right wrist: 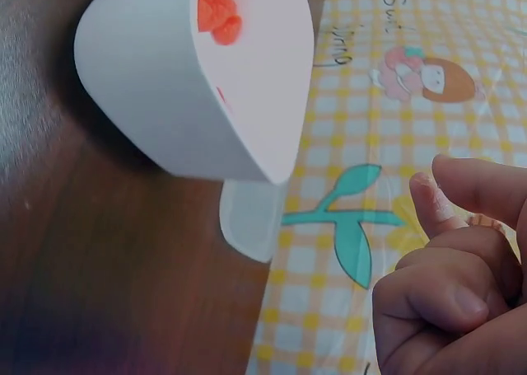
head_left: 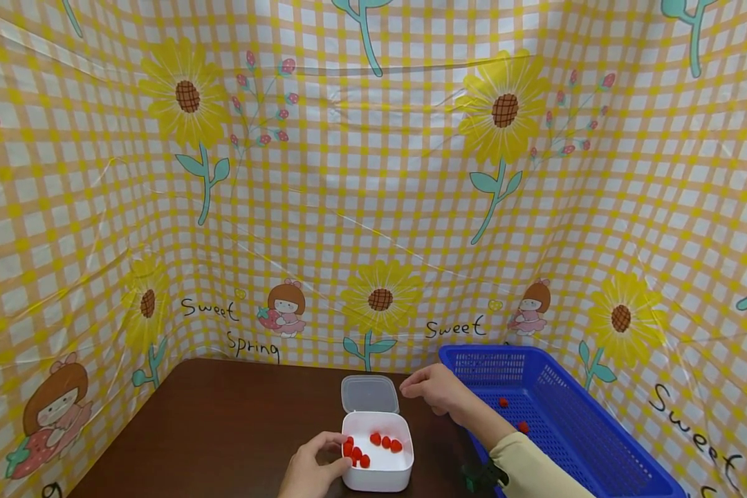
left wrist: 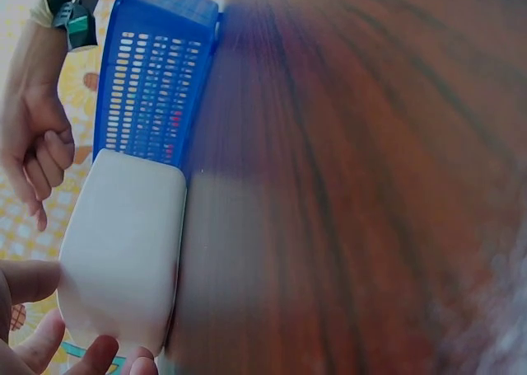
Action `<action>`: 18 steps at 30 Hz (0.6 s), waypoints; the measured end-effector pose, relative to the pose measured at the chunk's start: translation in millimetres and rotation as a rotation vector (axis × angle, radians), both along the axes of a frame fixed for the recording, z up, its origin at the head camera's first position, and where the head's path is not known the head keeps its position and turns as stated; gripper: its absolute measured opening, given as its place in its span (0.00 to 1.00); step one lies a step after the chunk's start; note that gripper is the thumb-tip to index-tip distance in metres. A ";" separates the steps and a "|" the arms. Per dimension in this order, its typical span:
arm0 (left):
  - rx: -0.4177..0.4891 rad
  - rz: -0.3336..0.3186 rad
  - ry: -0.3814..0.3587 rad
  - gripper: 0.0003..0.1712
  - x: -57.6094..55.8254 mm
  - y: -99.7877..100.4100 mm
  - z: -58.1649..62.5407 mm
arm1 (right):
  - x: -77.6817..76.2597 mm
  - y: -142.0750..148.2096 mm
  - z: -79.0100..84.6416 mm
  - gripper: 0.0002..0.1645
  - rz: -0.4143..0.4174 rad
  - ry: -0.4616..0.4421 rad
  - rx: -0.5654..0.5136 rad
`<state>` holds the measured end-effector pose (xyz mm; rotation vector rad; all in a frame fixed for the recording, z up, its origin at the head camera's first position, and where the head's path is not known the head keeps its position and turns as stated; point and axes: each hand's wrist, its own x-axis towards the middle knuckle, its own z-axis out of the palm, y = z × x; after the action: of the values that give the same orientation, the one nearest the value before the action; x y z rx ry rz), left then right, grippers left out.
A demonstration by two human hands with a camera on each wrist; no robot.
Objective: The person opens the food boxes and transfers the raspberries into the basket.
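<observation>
My left hand holds the left side of a square white box, its thumb at the front and its fingers by the left rim. Several small red berry-like pieces lie inside, in two groups, at the left and toward the back right. To the box's upper right, my right hand hovers with nothing visible in it. Its lower fingers are curled, while index finger and thumb point forward with their tips slightly apart. Behind the box lies a clear lid with rounded corners.
A blue perforated basket stands on the right, partly behind my right forearm, with red pieces on its floor. The dark wooden table meets a checked, sunflower-printed cloth hanging at the back and sides.
</observation>
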<state>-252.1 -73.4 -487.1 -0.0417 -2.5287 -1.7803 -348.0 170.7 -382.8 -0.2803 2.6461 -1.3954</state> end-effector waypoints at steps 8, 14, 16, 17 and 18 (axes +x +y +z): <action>0.021 -0.013 -0.007 0.18 -0.9 -1.3 -2.3 | 2.5 -14.5 -13.2 0.09 0.073 -0.054 -0.076; 0.053 -0.039 -0.010 0.19 -1.2 -1.9 -4.3 | 6.0 -25.7 -23.2 0.11 0.118 -0.074 -0.087; 0.057 -0.041 -0.013 0.19 -1.5 -2.1 -4.3 | 7.0 -29.8 -25.5 0.11 0.133 -0.078 -0.088; 0.057 -0.041 -0.014 0.19 -1.7 -2.3 -4.1 | 7.5 -31.8 -26.4 0.11 0.141 -0.081 -0.092; 0.058 -0.041 -0.016 0.19 -2.0 -2.5 -4.0 | 7.9 -33.7 -27.3 0.11 0.149 -0.086 -0.099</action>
<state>-254.1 -75.9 -491.1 -0.0786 -2.5035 -1.8748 -340.1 137.0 -410.0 -0.4096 2.4370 -1.4575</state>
